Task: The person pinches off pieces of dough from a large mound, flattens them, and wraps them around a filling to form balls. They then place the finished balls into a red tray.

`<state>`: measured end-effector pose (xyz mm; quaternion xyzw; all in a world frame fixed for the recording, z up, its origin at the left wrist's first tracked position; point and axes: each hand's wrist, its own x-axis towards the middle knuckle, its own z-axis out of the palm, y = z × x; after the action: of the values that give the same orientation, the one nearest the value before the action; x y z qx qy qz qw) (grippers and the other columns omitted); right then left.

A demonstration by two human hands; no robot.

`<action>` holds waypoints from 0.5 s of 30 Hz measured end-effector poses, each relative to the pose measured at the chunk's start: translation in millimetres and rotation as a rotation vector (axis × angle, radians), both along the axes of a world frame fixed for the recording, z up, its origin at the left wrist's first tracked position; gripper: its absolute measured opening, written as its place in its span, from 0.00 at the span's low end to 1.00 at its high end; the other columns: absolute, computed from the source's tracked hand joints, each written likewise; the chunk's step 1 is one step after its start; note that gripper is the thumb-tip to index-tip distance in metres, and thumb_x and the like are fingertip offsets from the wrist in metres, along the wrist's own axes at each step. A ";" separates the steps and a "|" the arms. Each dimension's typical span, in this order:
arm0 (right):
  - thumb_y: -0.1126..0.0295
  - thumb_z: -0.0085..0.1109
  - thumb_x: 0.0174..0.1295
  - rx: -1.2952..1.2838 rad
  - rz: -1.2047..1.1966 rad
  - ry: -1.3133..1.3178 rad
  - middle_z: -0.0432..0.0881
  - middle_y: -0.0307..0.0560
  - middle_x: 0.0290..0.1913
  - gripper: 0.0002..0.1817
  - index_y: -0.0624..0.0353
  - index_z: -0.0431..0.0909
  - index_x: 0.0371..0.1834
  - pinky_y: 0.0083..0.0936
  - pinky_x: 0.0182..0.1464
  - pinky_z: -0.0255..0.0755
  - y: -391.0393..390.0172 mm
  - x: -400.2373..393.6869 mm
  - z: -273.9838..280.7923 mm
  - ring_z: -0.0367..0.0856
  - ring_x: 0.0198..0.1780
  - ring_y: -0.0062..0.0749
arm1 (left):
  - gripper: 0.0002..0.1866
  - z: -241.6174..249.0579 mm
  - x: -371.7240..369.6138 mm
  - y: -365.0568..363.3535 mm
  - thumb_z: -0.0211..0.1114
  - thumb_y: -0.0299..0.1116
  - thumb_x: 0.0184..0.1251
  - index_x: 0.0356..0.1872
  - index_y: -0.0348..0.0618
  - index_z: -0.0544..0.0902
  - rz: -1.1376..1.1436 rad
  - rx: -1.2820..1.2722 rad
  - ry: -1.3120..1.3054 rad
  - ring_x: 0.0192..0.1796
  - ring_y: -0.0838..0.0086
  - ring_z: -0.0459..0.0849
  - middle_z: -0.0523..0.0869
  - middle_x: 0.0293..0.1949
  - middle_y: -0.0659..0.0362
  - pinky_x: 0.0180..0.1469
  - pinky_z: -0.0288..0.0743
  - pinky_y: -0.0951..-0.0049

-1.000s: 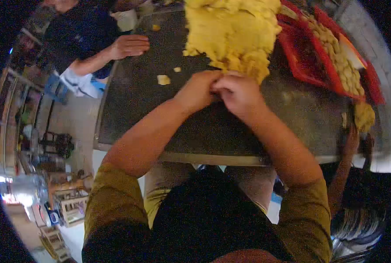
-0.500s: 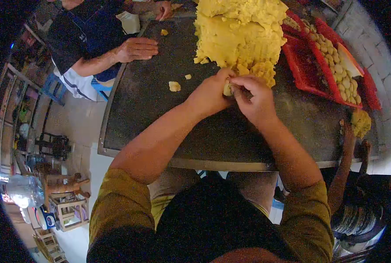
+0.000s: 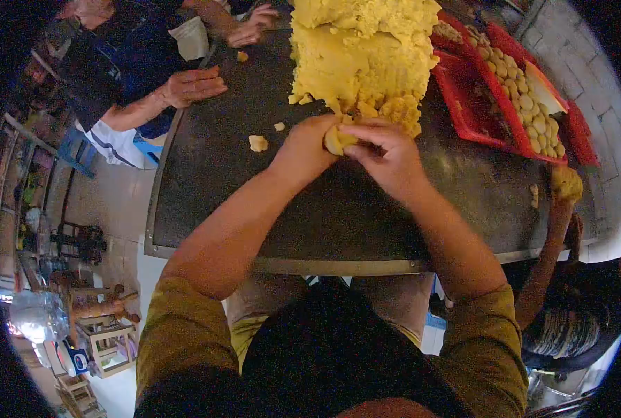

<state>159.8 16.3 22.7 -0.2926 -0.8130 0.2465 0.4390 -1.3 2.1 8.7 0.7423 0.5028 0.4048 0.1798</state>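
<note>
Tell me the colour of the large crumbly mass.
The crumbly mass is yellow, best seen in the head view.

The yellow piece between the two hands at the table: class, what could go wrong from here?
The yellow piece might crack or slip, since it is held up between the left hand and the fingers of the right hand.
The yellow mass has a ragged near edge right by both hands, so a knuckle might knock lumps off.
The loose bit on the table beside the left wrist could get swept aside.
</note>
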 end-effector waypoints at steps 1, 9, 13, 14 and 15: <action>0.78 0.60 0.44 0.114 0.019 -0.046 0.80 0.53 0.35 0.12 0.62 0.79 0.36 0.27 0.43 0.73 -0.2 -0.5 0.5 0.79 0.39 0.43 | 0.12 -3.2 -2.2 2.4 0.62 0.25 0.47 0.35 0.42 0.74 -0.019 -0.039 0.058 0.40 0.50 0.78 0.79 0.34 0.49 0.39 0.72 0.60; 0.80 0.58 0.42 0.122 -0.045 0.048 0.79 0.51 0.32 0.11 0.60 0.79 0.32 0.29 0.39 0.73 0.1 -3.1 -7.2 0.79 0.36 0.44 | 0.13 -5.6 14.5 -2.1 0.64 0.29 0.46 0.33 0.40 0.73 0.049 -0.044 -0.052 0.40 0.50 0.76 0.78 0.31 0.47 0.40 0.70 0.59; 0.80 0.57 0.44 0.055 0.000 0.085 0.79 0.50 0.28 0.07 0.60 0.80 0.27 0.28 0.37 0.73 -8.1 -3.4 0.1 0.79 0.33 0.43 | 0.12 -0.8 6.5 0.4 0.65 0.29 0.43 0.30 0.40 0.73 0.006 0.023 0.075 0.39 0.51 0.76 0.78 0.30 0.49 0.40 0.70 0.60; 0.80 0.57 0.44 0.055 0.004 0.089 0.79 0.50 0.28 0.07 0.60 0.80 0.27 0.28 0.37 0.73 -6.8 -2.2 -2.1 0.79 0.33 0.43 | 0.12 -3.0 3.9 0.2 0.65 0.29 0.43 0.30 0.40 0.73 0.010 0.023 0.080 0.39 0.51 0.76 0.78 0.30 0.49 0.40 0.70 0.60; 0.78 0.58 0.46 0.092 0.061 -0.007 0.80 0.50 0.30 0.07 0.59 0.80 0.30 0.28 0.38 0.73 -5.2 1.0 -5.0 0.79 0.34 0.42 | 0.12 -6.2 2.4 0.1 0.65 0.29 0.42 0.30 0.40 0.74 -0.054 0.045 0.142 0.39 0.51 0.76 0.78 0.31 0.50 0.41 0.70 0.60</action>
<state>160.8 11.1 17.7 -0.2480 -0.8336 0.2212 0.4413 1.1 2.2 2.5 0.7862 0.4850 0.3573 0.1376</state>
